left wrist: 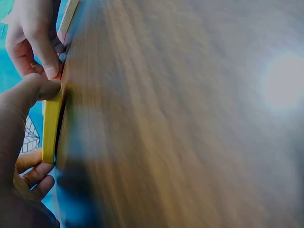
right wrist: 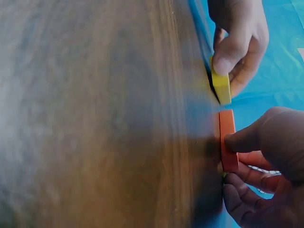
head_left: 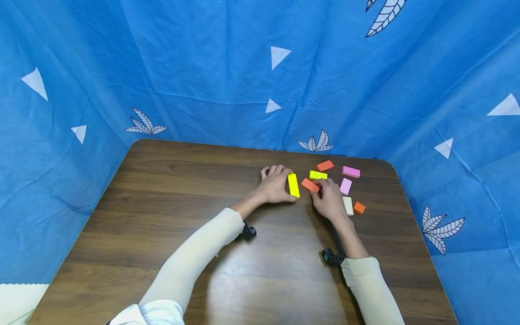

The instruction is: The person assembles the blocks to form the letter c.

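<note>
My left hand (head_left: pixel 275 185) grips a yellow block (head_left: pixel 293 185) by its two ends, thumb at the near end and fingers at the far one. In the left wrist view the same yellow block (left wrist: pixel 51 130) spans between thumb and fingers. Just to its right, my right hand (head_left: pixel 328 201) pinches an orange block (head_left: pixel 309 185) between thumb and fingers. A small gap separates the two held blocks. From the right wrist view, the thumb lies on the side of the orange block (right wrist: pixel 228 140); its far side is hidden.
Behind the right hand lie another yellow block (head_left: pixel 318 175) and a red-orange block (head_left: pixel 325 165). Two pink blocks (head_left: pixel 351 172), a cream block (head_left: pixel 348 206) and a short orange block (head_left: pixel 359 207) sit to its right. Blue curtain (head_left: pixel 227 72) encloses the wooden table (head_left: pixel 183 180).
</note>
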Demonstrator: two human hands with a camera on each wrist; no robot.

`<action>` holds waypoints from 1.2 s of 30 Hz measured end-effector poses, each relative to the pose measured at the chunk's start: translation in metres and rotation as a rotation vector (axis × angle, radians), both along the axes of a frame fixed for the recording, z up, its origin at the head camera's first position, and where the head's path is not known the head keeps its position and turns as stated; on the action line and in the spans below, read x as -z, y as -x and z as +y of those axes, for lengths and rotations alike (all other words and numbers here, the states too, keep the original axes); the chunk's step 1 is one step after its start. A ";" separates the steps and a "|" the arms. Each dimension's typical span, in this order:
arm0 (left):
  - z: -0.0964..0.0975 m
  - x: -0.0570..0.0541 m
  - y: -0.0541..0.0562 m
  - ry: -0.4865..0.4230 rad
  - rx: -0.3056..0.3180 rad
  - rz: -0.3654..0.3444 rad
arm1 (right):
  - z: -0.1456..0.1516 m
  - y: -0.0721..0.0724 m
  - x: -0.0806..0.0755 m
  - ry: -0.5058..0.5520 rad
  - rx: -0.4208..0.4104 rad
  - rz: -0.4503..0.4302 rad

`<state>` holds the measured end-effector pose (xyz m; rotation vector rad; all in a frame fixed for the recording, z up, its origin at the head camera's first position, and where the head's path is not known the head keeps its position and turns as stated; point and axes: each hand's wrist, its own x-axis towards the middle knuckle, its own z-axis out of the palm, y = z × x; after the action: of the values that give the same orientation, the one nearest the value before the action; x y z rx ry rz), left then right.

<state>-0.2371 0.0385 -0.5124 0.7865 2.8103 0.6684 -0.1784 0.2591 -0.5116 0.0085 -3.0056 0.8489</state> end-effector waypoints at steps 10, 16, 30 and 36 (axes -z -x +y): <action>-0.049 0.001 -0.011 -0.042 0.043 0.029 | -0.003 0.001 0.000 0.008 -0.105 0.062; -0.078 -0.002 -0.016 -0.086 0.026 0.014 | -0.011 0.003 0.002 0.035 -0.165 0.082; -0.147 -0.001 -0.025 -0.130 -0.007 -0.017 | -0.037 0.012 0.010 0.075 -0.252 0.101; -0.172 -0.002 -0.029 -0.137 0.009 -0.014 | -0.047 0.020 0.010 0.065 -0.289 0.110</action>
<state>-0.2079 -0.1334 -0.5105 0.8125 2.7710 0.8686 -0.1989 0.2123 -0.5217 0.4821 -2.9125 0.9317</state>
